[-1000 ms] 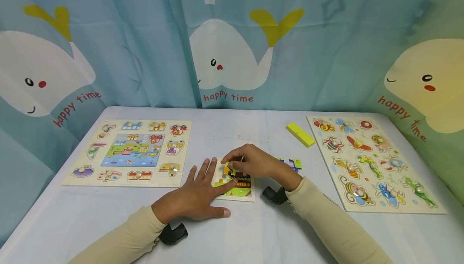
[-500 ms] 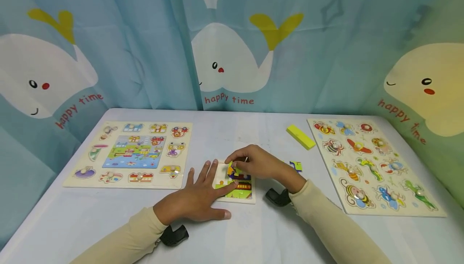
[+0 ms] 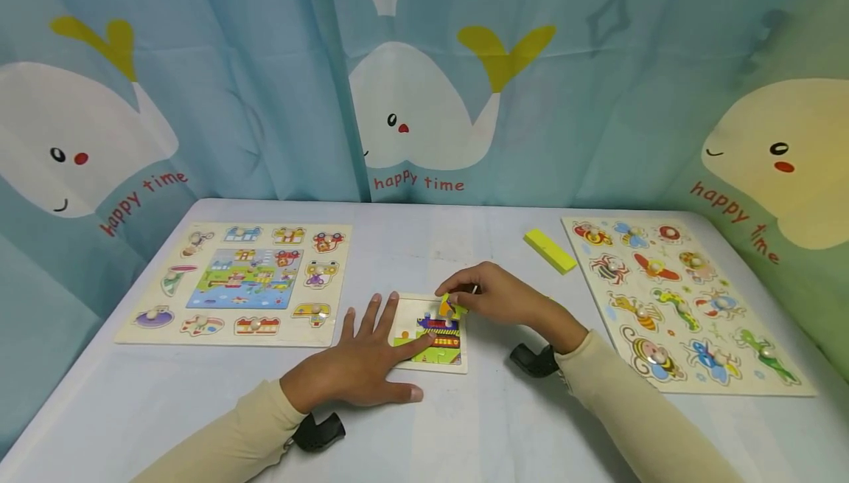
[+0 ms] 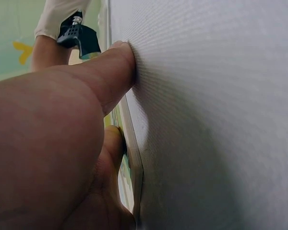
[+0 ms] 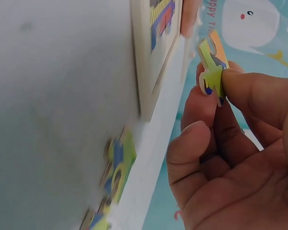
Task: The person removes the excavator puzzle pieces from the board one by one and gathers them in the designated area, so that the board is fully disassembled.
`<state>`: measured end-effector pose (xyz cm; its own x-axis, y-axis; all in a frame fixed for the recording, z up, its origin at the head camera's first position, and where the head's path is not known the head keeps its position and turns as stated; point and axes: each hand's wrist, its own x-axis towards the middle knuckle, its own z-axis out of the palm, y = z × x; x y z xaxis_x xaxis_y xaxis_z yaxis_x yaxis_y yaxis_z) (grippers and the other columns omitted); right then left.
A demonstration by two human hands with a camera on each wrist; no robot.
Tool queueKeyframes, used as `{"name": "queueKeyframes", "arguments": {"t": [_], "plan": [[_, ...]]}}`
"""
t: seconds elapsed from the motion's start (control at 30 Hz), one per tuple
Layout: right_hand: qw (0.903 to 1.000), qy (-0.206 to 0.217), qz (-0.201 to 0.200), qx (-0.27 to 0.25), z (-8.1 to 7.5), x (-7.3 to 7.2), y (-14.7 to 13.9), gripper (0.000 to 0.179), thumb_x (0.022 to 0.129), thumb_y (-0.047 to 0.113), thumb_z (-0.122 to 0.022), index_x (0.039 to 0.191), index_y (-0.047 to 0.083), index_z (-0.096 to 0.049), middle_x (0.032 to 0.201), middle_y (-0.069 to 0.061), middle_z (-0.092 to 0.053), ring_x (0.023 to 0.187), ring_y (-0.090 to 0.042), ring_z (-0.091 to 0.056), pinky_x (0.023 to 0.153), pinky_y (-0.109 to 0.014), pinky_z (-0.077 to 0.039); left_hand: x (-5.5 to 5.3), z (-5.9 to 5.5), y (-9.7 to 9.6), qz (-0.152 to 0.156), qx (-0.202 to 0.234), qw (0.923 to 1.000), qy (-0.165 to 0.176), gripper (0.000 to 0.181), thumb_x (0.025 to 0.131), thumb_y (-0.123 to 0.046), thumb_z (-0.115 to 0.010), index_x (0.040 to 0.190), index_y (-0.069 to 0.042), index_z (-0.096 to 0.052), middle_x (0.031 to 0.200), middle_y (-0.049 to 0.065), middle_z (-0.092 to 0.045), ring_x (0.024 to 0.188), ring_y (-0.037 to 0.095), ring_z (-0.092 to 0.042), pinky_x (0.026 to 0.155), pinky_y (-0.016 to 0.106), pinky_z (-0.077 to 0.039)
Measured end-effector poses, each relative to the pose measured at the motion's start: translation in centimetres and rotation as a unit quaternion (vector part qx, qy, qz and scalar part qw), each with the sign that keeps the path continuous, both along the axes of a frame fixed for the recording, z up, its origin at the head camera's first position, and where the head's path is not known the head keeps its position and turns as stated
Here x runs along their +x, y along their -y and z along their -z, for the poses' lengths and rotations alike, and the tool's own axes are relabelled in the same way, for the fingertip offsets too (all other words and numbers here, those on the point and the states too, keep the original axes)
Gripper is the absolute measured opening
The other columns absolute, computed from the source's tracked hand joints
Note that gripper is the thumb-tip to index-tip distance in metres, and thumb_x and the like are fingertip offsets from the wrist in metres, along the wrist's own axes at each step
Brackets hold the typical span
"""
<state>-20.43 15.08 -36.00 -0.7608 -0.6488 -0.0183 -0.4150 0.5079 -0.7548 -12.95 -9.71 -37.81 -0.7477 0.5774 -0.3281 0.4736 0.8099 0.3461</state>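
Note:
My right hand pinches a green and orange jigsaw piece between thumb and fingertips. In the head view it is at the upper right corner of a small wooden puzzle tray. Fitted pieces in the tray's lower and right parts form a picture in green, red and purple; the upper left shows bare wood. With fingers spread, my left hand lies over the tray's left side, its index finger reaching onto the fitted pieces. Its thumb rests on the tabletop in the left wrist view.
Loose jigsaw pieces lie beside the tray in the right wrist view, mostly hidden behind my right hand from the head. A vehicle knob puzzle sits left, an insect knob puzzle right. Near the latter lies a yellow block.
My right hand has carried the jigsaw piece rightward from over the tray's upper middle to its upper right corner, uncovering more of the tray. The left hand has stayed in place.

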Motion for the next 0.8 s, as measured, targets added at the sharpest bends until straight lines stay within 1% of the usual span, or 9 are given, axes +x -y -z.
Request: {"name": "queueKeyframes", "arguments": {"t": [0.1, 0.2, 0.3, 0.47, 0.57, 0.7, 0.8], "plan": [[0.9999, 0.007, 0.008, 0.001, 0.0, 0.1, -0.7, 0.021, 0.094, 0.0, -0.06, 0.11, 0.004, -0.073, 0.098, 0.0, -0.068, 0.073, -0.015, -0.053, 0.062, -0.025, -0.045, 0.0, 0.1, 0.0, 0.001, 0.0, 1.0, -0.003, 0.073, 0.086, -0.067, -0.056, 0.151, -0.044, -0.031, 0.16, 0.019, 0.011, 0.143, 0.042, 0.014, 0.106, 0.067, 0.003], [0.9999, 0.01, 0.012, 0.003, 0.2, 0.1, -1.3, 0.022, 0.094, -0.001, -0.06, 0.113, 0.003, -0.071, 0.088, -0.001, -0.064, 0.068, -0.015, -0.052, 0.06, -0.025, -0.044, 0.0, 0.2, 0.0, 0.002, 0.0, 1.0, -0.006, 0.073, 0.086, -0.067, -0.056, 0.151, -0.044, -0.031, 0.16, 0.019, 0.011, 0.143, 0.042, 0.014, 0.106, 0.068, 0.002], [0.9997, 0.013, 0.018, 0.005, 0.4, 0.1, -1.9, 0.021, 0.093, -0.001, -0.06, 0.112, 0.002, -0.07, 0.085, 0.0, -0.063, 0.07, -0.015, -0.053, 0.061, -0.025, -0.045, -0.1, 0.2, 0.0, 0.002, 0.002, 1.0, -0.006, 0.073, 0.086, -0.066, -0.056, 0.151, -0.044, -0.031, 0.16, 0.019, 0.011, 0.143, 0.042, 0.014, 0.106, 0.068, 0.003], [0.9993, 0.029, 0.02, 0.012, 0.5, 0.2, -2.7, 0.017, 0.093, -0.002, -0.06, 0.105, 0.002, -0.071, 0.094, -0.001, -0.068, 0.078, -0.017, -0.056, 0.066, -0.026, -0.047, -0.1, 0.1, 0.1, 0.002, 0.008, 1.0, -0.003, 0.072, 0.087, -0.065, -0.056, 0.151, -0.043, -0.032, 0.16, 0.019, 0.012, 0.143, 0.041, 0.015, 0.106, 0.068, 0.004], [0.9991, 0.037, 0.014, 0.015, 0.5, 0.3, -3.2, 0.017, 0.093, -0.001, -0.06, 0.105, 0.003, -0.072, 0.097, -0.001, -0.069, 0.08, -0.017, -0.056, 0.069, -0.027, -0.047, 0.0, 0.1, 0.1, 0.001, 0.009, 1.0, -0.003, 0.072, 0.087, -0.065, -0.056, 0.151, -0.043, -0.032, 0.16, 0.019, 0.013, 0.143, 0.041, 0.015, 0.106, 0.067, 0.004], [0.9989, 0.044, 0.009, 0.011, 0.3, 0.3, -3.7, 0.018, 0.093, -0.002, -0.06, 0.105, 0.003, -0.072, 0.096, -0.002, -0.068, 0.078, -0.018, -0.055, 0.067, -0.027, -0.046, 0.0, 0.1, 0.0, 0.0, 0.01, 0.9999, -0.004, 0.072, 0.087, -0.065, -0.057, 0.151, -0.043, -0.032, 0.16, 0.018, 0.013, 0.143, 0.041, 0.015, 0.106, 0.067, 0.004], [0.9983, 0.058, 0.001, 0.009, 0.3, 0.4, -3.9, 0.018, 0.093, -0.002, -0.06, 0.105, 0.003, -0.072, 0.096, -0.002, -0.069, 0.078, -0.019, -0.054, 0.065, -0.026, -0.044, 0.0, 0.1, 0.0, -0.001, 0.009, 0.9999, -0.004, 0.072, 0.087, -0.064, -0.057, 0.151, -0.043, -0.032, 0.16, 0.019, 0.012, 0.143, 0.041, 0.015, 0.106, 0.067, 0.004]]}}
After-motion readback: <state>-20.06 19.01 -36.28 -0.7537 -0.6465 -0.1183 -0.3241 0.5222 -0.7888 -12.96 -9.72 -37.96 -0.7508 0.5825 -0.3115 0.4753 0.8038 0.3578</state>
